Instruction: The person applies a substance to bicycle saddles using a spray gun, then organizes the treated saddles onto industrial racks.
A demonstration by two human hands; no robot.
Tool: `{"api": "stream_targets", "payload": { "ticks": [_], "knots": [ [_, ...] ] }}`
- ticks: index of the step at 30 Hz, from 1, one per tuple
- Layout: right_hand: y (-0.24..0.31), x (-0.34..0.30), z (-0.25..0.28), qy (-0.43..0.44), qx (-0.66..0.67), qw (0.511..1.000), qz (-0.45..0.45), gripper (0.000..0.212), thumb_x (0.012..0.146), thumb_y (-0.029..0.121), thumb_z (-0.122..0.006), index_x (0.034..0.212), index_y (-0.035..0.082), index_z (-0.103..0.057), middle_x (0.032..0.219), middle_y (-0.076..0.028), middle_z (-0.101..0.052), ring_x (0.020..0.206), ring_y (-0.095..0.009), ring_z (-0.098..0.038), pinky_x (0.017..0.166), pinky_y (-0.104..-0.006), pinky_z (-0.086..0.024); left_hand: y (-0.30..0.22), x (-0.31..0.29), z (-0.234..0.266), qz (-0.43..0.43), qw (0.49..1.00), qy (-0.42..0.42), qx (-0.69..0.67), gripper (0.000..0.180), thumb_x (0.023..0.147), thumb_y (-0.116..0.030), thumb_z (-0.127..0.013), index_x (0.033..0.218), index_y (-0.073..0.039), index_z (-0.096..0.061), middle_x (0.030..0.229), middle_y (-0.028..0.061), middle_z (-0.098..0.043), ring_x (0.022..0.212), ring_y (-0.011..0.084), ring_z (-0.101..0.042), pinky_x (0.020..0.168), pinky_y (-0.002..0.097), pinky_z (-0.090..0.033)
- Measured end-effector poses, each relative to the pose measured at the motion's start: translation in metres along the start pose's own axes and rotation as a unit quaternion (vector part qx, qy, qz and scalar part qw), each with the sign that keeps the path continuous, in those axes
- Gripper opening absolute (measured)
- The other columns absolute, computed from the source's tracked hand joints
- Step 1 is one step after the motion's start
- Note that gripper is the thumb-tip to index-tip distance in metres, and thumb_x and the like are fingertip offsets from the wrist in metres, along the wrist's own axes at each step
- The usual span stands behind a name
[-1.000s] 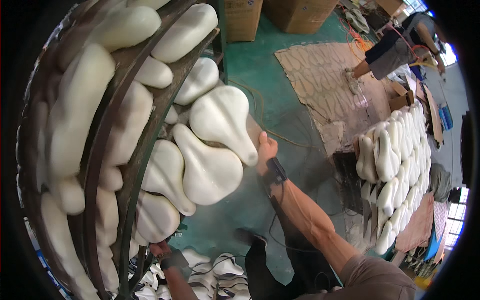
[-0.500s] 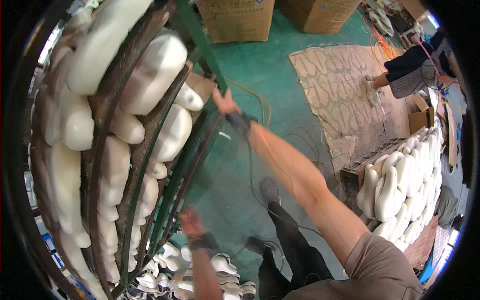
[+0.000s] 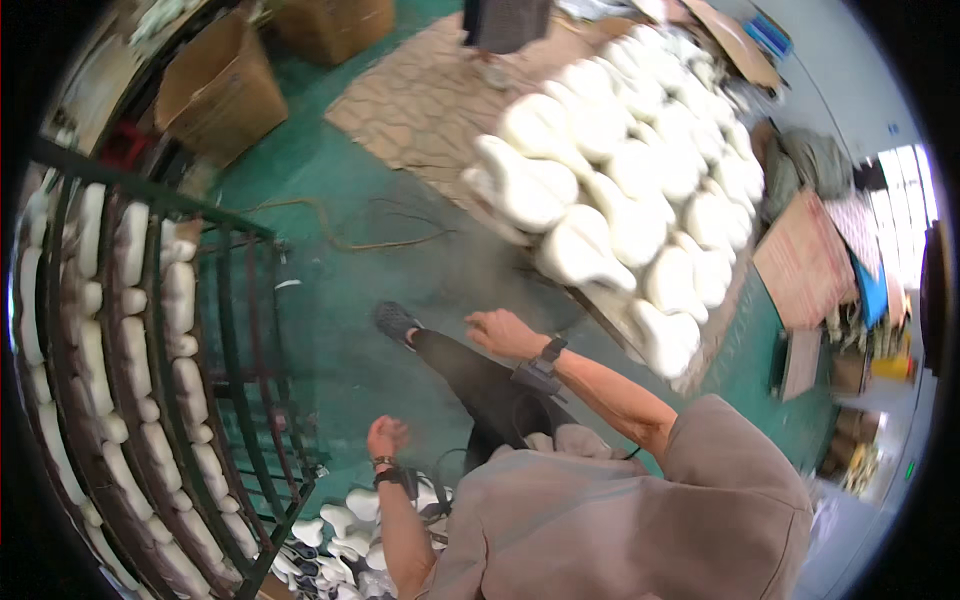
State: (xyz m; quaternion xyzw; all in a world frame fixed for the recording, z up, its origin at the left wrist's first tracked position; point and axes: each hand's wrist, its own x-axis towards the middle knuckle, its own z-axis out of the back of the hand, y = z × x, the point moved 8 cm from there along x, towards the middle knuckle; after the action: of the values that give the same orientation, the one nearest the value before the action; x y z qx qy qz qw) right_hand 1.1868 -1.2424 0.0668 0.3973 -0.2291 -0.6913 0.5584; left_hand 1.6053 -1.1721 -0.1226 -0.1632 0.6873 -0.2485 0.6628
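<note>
White bicycle-saddle pads [image 3: 93,365] lined the dark green rack [image 3: 130,187]. Right of it, the left hand [image 3: 386,437] hung, its grip loosely apart; the right hand [image 3: 505,333], grip also apart, was nearest a pile of white saddle pads [image 3: 635,215].

The right hand [image 3: 505,333] is free, its fingers [image 3: 476,331] loosely bent and pointing left; the right forearm [image 3: 612,392] slants in from the near right. Nearer and farther left, the free left hand [image 3: 387,437] curls slackly above its upright left forearm [image 3: 402,535].
</note>
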Motion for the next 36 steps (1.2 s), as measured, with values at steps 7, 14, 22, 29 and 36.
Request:
{"api": "stream_targets", "payload": {
  "ticks": [7, 14, 22, 29, 36],
  "knots": [
    [-0.038, -0.244, 0.157, -0.188, 0.044, 0.981, -0.031, 0.031, 0.092, 0.021, -0.056, 0.11, -0.002, -0.064, 0.104, -0.022, -0.067, 0.098, -0.04, -0.062, 0.086, -0.0463, -0.05, 0.118, -0.13, -0.038, 0.122, 0.984, -0.003, 0.127, 0.028, 0.092, -0.032, -0.057, 0.109, -0.01, -0.064, 0.097, 0.0134, -0.068, 0.086, 0.0278, -0.066, 0.071, 0.042, -0.056],
    [-0.109, -0.422, 0.22, -0.205, -0.013, 0.977, -0.052, 0.026, 0.093, 0.023, -0.058, 0.108, 0.001, -0.061, 0.087, -0.016, -0.065, 0.083, -0.036, -0.064, 0.071, -0.0451, -0.052, 0.156, -0.201, -0.123, 0.183, 0.954, -0.011, 0.236, 0.035, 0.096, -0.029, -0.054, 0.116, 0.0, -0.056, 0.103, 0.0194, -0.067, 0.092, 0.0329, -0.068, 0.074, 0.0454, -0.06],
    [-0.329, -0.604, 0.284, -0.114, -0.082, 0.978, -0.155, 0.025, 0.084, 0.027, -0.067, 0.09, 0.004, -0.058, 0.078, -0.015, -0.065, 0.076, -0.035, -0.066, 0.065, -0.045, -0.052, 0.144, -0.264, -0.456, 0.045, 0.951, 0.161, 0.26, 0.028, 0.097, -0.029, -0.058, 0.103, -0.003, -0.063, 0.083, 0.0097, -0.068, 0.074, 0.0229, -0.067, 0.065, 0.0374, -0.057],
    [-0.547, -0.783, 0.437, -0.15, -0.131, 0.906, -0.373, 0.02, 0.084, 0.021, -0.063, 0.096, 0.004, -0.061, 0.09, -0.018, -0.067, 0.087, -0.035, -0.066, 0.074, -0.0454, -0.053, 0.2, -0.361, -0.851, -0.041, 0.773, 0.397, 0.493, 0.03, 0.097, -0.024, -0.059, 0.119, -0.004, -0.059, 0.088, 0.0069, -0.067, 0.078, 0.0152, -0.066, 0.067, 0.03, -0.055],
    [-0.642, -0.901, 0.535, -0.272, 0.018, 0.852, -0.448, 0.032, 0.09, 0.023, -0.063, 0.114, 0.003, -0.059, 0.097, -0.021, -0.065, 0.09, -0.042, -0.063, 0.076, -0.0492, -0.052, 0.276, -0.332, -1.125, -0.024, 0.769, 0.426, 0.476, 0.027, 0.095, -0.022, -0.061, 0.114, -0.003, -0.061, 0.096, 0.0086, -0.069, 0.08, 0.0178, -0.068, 0.067, 0.0329, -0.057]
  ]
}}
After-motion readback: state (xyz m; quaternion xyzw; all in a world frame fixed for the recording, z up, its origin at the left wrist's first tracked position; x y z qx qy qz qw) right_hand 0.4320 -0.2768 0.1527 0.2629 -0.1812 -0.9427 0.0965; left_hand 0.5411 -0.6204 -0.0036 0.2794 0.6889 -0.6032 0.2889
